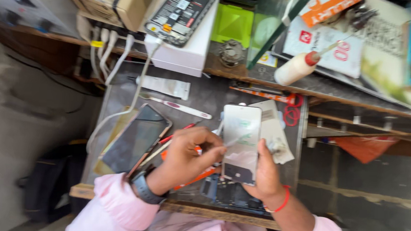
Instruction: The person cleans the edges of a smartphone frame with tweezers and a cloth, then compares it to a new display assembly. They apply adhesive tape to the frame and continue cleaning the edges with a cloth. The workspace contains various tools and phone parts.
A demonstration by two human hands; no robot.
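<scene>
My right hand grips a smartphone by its lower right edge, screen up, over the small grey work table. My left hand has its fingers pinched at the phone's left edge, on a thin clear film that lies over the glass. A dark watch sits on my left wrist and a red thread on my right. Both sleeves are pink. Under my left hand lie thin red and metal tools.
A second phone with a dark screen lies tilted at the left. A white tube and a toothbrush lie further back. An opened phone rests on a white box on the shelf, beside a white squeeze bottle and red scissors.
</scene>
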